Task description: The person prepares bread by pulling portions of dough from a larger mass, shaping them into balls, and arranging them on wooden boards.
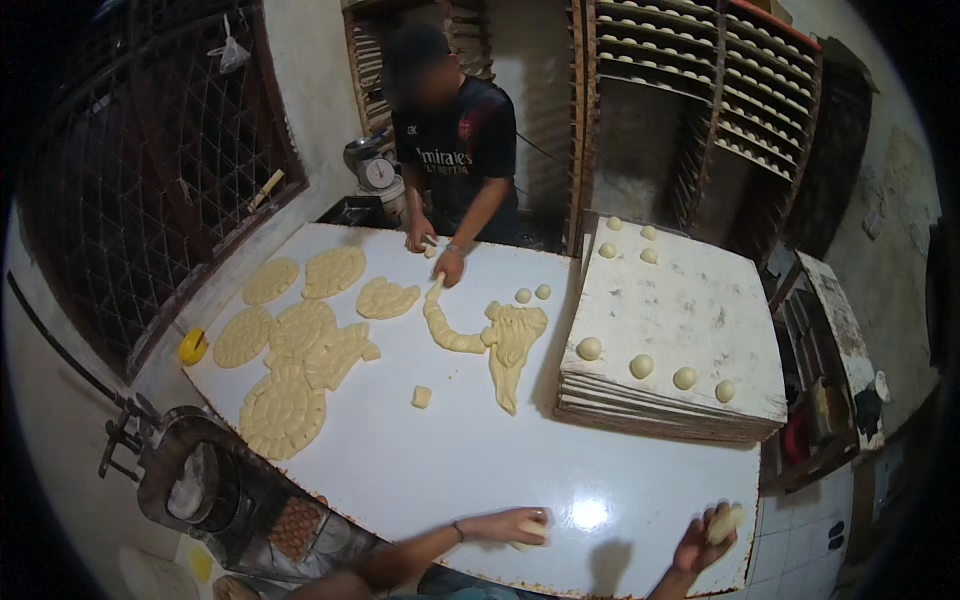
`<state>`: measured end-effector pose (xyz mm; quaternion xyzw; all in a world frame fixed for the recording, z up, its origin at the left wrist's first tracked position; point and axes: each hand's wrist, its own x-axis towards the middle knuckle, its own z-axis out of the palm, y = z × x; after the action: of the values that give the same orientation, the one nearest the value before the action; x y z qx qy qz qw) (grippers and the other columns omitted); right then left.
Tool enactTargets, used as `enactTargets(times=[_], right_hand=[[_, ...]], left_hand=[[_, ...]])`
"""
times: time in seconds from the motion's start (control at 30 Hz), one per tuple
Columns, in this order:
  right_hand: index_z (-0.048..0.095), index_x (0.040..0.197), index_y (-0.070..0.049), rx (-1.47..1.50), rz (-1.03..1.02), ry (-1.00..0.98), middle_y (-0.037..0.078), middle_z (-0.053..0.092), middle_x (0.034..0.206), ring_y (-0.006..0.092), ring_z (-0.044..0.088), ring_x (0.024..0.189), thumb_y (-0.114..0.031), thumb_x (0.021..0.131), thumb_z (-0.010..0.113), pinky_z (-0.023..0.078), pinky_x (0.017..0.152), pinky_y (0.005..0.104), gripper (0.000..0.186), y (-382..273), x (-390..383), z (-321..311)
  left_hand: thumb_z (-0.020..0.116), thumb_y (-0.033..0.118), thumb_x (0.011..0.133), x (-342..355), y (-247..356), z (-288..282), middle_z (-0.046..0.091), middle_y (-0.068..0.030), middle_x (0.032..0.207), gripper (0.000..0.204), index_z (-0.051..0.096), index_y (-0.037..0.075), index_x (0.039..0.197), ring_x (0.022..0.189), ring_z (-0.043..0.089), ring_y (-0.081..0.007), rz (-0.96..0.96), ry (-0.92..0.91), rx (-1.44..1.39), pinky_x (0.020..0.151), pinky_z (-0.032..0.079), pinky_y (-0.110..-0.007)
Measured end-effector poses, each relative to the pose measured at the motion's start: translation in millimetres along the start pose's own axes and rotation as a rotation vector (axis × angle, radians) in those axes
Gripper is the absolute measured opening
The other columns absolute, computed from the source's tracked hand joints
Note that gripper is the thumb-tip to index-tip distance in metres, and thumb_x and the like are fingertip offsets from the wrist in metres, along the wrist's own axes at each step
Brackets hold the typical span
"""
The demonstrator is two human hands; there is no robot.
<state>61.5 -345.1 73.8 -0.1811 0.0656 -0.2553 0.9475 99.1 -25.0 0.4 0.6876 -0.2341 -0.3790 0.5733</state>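
Observation:
Near the front edge of the white table, my left hand [508, 525] curls over a dough piece [528, 536] and presses it against the top. My right hand [698, 545], raised by the near right corner, grips a pale dough lump [724, 524] between its fingers. Beyond my hands lies a small square dough piece [421, 397]. Behind it, a stretched dough sheet [512, 345] joins a long dough rope [447, 330]. Several scored dough slabs [283, 410] spread over the table's left side.
Across the table, a person in a black shirt [462, 150] handles the rope's far end. At the right stands a stack of floured boards [690, 290] with several dough balls on top. A machine [190, 480] and an egg tray [297, 527] stand beside the left edge.

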Motion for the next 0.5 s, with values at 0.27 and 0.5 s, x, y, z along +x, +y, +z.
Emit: enactTargets(times=[0.27,0.5], right_hand=[[0.060,0.093,-0.003,-1.143,-0.024,0.278,0.021,0.057,0.101,0.0387,0.051,0.099,-0.006,0.073,0.061,0.042,0.085,0.0513,0.020,45,-45,-154],[0.054,0.072,0.000,-2.053,-0.520,-0.276,0.020,0.051,0.078,0.0334,0.046,0.075,-0.003,0.077,0.051,0.038,0.068,0.0473,0.007,21,-1,-192]], left_hand=[[0.061,0.030,0.081,12,-81,26,0.061,-0.0062,0.083,0.020,0.063,0.010,0.086,0.091,0.058,-0.0252,0.097,0.922,1.022,0.085,0.044,-0.038],[0.060,0.017,0.077,28,-115,-59,0.062,-0.0083,0.079,0.010,0.062,0.008,0.074,0.079,0.058,-0.0280,0.117,1.146,0.984,0.075,0.045,-0.042]])
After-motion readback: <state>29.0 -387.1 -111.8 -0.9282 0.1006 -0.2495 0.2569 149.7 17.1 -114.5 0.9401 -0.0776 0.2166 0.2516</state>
